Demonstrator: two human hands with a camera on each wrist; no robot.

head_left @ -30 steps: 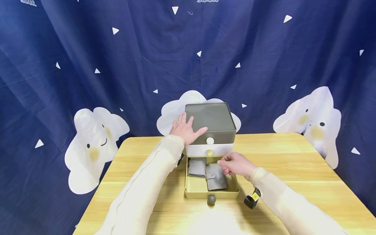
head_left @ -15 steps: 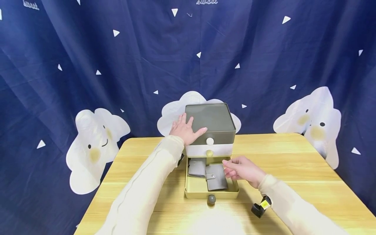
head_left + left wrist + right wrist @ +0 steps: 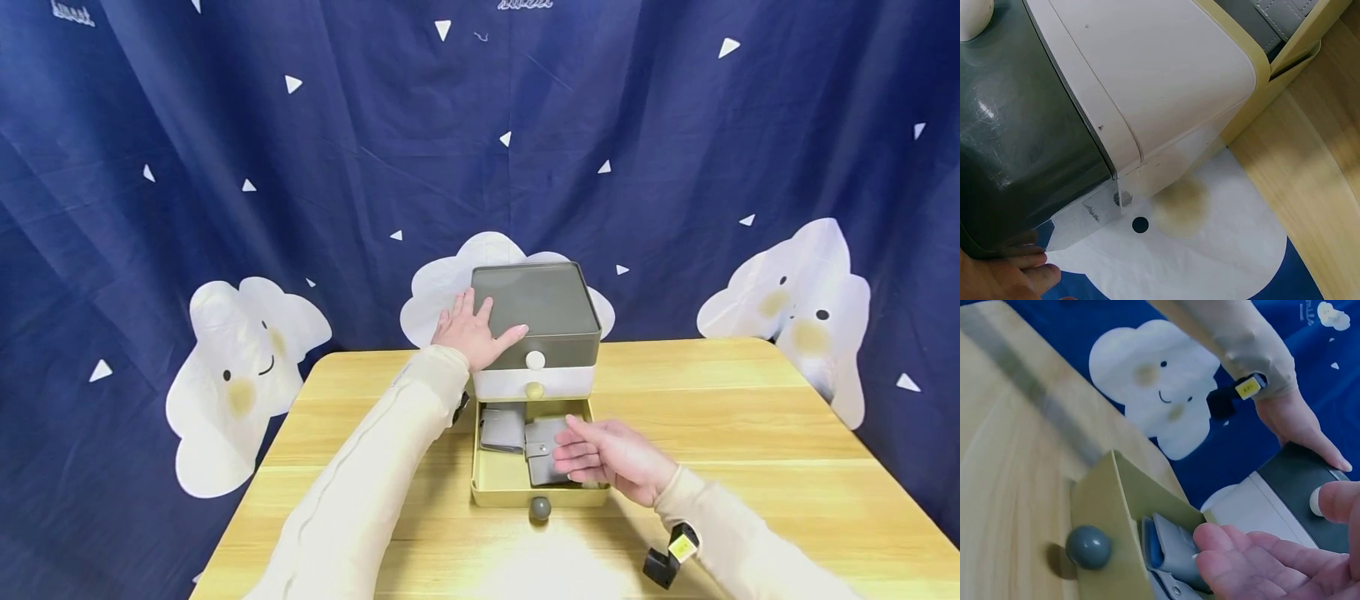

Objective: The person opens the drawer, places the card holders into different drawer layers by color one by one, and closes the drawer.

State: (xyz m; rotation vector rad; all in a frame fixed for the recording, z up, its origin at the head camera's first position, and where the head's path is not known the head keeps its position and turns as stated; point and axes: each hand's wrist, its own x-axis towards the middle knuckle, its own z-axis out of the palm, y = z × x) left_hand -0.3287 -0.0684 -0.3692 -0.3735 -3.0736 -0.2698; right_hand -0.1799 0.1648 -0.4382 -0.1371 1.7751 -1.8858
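My left hand [image 3: 474, 335] rests with spread fingers on the top left edge of a small drawer box [image 3: 542, 296], dark green above a white tier. Pulled out at the bottom is a pale yellow drawer [image 3: 498, 498] with a round grey knob [image 3: 540, 508]. Inside lie a light grey wallet [image 3: 502, 431] at the left and a darker grey wallet [image 3: 543, 473] with a snap strap at the right. Over the drawer's right side hovers my right hand [image 3: 622, 458], its fingers loosely extended, holding nothing. It partly hides the darker wallet in the head view.
The box stands on a light wooden table [image 3: 720, 417], near its far edge. Behind hangs a dark blue curtain [image 3: 360, 167] with white clouds. A white knob [image 3: 535, 360] and a yellow knob [image 3: 533, 390] stick out from the two upper tiers, which are closed.
My right hand has gone from bunched fingers at the darker wallet's upper right edge to extended fingers, shifting slightly right and toward me. My left hand, the drawer and both wallets stay put.
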